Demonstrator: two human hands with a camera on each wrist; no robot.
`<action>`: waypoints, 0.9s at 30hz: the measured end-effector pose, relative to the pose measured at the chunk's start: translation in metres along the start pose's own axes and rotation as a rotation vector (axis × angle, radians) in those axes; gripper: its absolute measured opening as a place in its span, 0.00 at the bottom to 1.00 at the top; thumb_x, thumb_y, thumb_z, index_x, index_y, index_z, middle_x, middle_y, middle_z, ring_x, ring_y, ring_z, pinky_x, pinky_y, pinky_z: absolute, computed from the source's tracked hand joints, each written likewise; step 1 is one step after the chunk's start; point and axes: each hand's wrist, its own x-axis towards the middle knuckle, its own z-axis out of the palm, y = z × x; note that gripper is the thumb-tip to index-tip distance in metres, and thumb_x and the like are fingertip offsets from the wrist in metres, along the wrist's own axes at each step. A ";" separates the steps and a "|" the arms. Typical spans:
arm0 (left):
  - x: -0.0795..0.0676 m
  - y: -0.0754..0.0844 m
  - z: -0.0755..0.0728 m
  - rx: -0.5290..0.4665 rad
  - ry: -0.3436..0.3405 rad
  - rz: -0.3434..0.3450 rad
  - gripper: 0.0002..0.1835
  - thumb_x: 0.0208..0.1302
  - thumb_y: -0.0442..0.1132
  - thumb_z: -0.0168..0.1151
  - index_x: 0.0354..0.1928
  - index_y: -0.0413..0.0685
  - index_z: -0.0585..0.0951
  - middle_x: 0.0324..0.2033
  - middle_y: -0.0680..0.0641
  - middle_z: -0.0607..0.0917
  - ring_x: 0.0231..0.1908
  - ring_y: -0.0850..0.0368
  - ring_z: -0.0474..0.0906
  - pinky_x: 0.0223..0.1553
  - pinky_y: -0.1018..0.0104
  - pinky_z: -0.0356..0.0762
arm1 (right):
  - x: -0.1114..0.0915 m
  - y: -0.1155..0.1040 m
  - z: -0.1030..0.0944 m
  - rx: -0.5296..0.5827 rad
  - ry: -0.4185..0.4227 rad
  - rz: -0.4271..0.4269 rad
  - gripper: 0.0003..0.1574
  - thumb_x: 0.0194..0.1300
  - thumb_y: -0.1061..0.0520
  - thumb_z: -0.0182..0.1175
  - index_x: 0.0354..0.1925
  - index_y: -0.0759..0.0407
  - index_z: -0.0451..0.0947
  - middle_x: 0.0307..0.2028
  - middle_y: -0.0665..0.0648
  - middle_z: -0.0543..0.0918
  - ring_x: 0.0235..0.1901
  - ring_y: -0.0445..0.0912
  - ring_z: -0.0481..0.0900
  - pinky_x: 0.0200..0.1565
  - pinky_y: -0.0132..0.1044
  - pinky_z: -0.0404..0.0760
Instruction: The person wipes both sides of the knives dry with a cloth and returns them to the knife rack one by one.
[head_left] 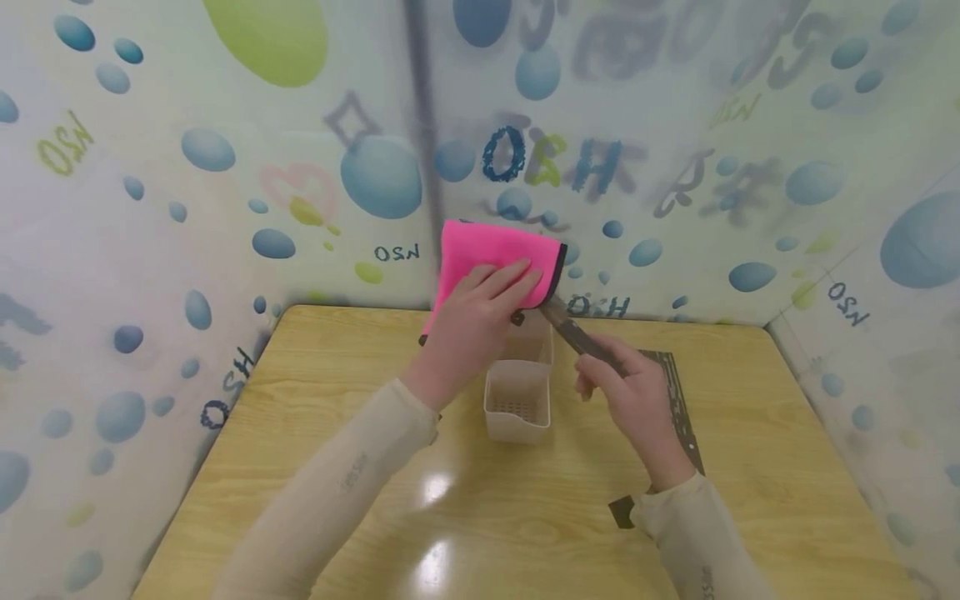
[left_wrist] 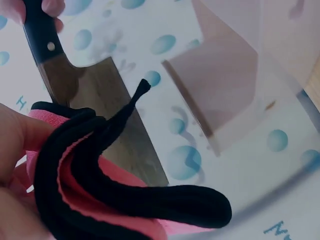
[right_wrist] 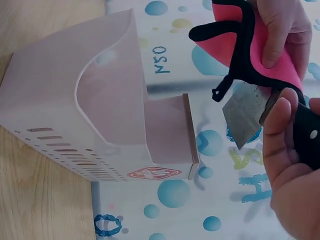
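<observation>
Left hand [head_left: 478,315] grips pink cloth [head_left: 487,246], right hand [head_left: 636,390] the knife [left_wrist: 100,87] (wall [head_left: 300,208]: mirrored "H2O" [head_left: 547,160]); sleeve lettering [head_left: 354,472] seems blurred.

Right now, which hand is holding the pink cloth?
The left hand holds the pink cloth. The other one, the right hand, grips the knife by its black handle instead.

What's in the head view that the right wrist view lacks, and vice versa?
Only the head view shows the sleeves and the dark strip on the table.
Only the right wrist view shows the blade's broad face and the red label on the pale holder.
Both show the pink cloth in the left hand, the knife handle in the right hand, and the holder.
</observation>
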 end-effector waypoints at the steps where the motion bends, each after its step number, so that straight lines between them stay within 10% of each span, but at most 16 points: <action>1: 0.000 0.002 0.000 -0.007 0.004 0.010 0.27 0.66 0.31 0.69 0.68 0.46 0.80 0.64 0.45 0.82 0.59 0.46 0.78 0.64 0.61 0.75 | 0.000 -0.001 0.000 0.020 -0.008 -0.001 0.13 0.75 0.62 0.58 0.51 0.69 0.83 0.25 0.55 0.84 0.24 0.46 0.82 0.28 0.35 0.82; 17: -0.006 0.030 0.005 0.014 -0.008 0.137 0.31 0.62 0.35 0.74 0.68 0.47 0.79 0.66 0.47 0.81 0.64 0.52 0.78 0.71 0.63 0.69 | 0.001 -0.002 0.002 0.149 -0.138 0.036 0.20 0.83 0.56 0.46 0.50 0.72 0.78 0.29 0.56 0.85 0.26 0.47 0.86 0.26 0.37 0.86; 27: -0.005 0.024 0.006 0.014 0.024 0.074 0.31 0.62 0.35 0.75 0.68 0.47 0.80 0.66 0.47 0.81 0.59 0.50 0.79 0.68 0.64 0.72 | -0.001 -0.002 0.001 0.199 -0.167 0.050 0.28 0.84 0.53 0.44 0.41 0.77 0.77 0.27 0.56 0.85 0.24 0.46 0.86 0.26 0.39 0.86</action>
